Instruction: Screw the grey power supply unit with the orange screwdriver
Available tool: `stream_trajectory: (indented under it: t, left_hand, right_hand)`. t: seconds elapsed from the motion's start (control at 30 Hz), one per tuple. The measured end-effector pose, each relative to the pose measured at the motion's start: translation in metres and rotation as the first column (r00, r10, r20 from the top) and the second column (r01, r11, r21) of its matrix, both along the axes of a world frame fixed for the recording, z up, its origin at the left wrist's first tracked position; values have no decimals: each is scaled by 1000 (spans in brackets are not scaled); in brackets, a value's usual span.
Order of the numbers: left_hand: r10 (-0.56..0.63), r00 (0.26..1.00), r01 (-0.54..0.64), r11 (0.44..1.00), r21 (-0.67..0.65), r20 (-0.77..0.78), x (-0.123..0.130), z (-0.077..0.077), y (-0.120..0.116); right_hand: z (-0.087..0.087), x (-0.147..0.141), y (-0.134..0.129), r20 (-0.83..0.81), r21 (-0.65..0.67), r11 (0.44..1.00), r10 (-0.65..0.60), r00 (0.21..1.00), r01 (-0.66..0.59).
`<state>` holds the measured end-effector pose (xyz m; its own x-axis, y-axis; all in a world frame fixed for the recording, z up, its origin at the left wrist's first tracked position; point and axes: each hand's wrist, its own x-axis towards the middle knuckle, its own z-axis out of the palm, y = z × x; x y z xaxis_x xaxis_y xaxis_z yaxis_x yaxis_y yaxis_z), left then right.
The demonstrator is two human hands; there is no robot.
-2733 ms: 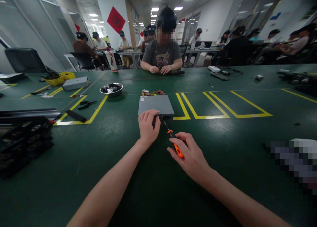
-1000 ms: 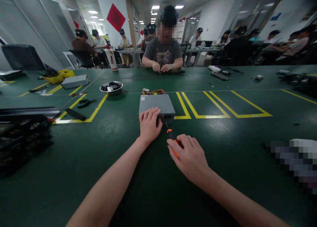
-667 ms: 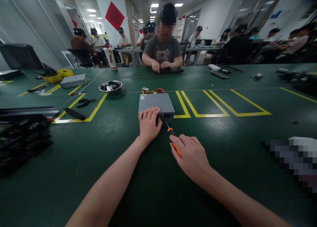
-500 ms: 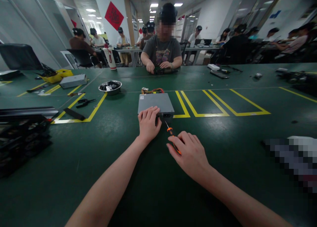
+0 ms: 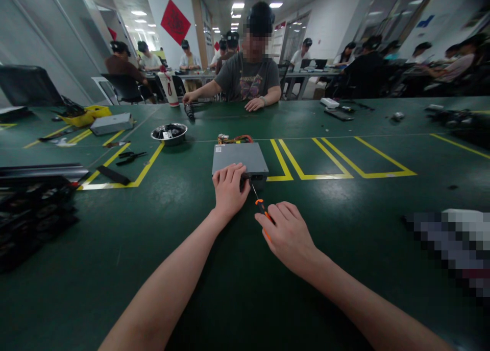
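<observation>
Holding the grey box steady on the tabletop, the left hand has its fingers bent over the near edge. The right hand is closed around the screwdriver, whose tip points at the near side of the box; whether it touches, one cannot tell. The step in hand is probably screw work, so the next move would call for a well-aligned tip and a firm box. Behind the box are wires; farther left stands a metal bowl.
</observation>
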<state>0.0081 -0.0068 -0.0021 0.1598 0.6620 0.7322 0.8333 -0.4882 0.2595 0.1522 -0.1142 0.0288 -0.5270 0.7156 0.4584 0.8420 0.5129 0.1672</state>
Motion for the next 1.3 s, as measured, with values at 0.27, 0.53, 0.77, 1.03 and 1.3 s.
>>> stream_trajectory:
  t: [0.27,0.53,0.77,1.03,1.3]
  left_hand:
    - [35,999,-35,999,6,25,3,2,0]
    - [37,999,-36,999,-13,32,3,0,1]
    - [40,999,-39,999,-31,15,1,0,-1]
    - [11,1000,-12,1000,-21,-24,-3,-1,-1]
    - [0,999,-1,1000,-21,-33,-3,0,-2]
  right_hand:
    - [-2,8,2,-67,-45,999,1,998,-4]
    - [-5,22,-4,-214,0,998,60,975,-61]
    - [-4,36,-1,-281,22,1000,15,960,-10]
    - [-7,38,1,-276,18,1000,-5,961,10]
    - [-5,35,-1,-280,-55,998,-56,958,42]
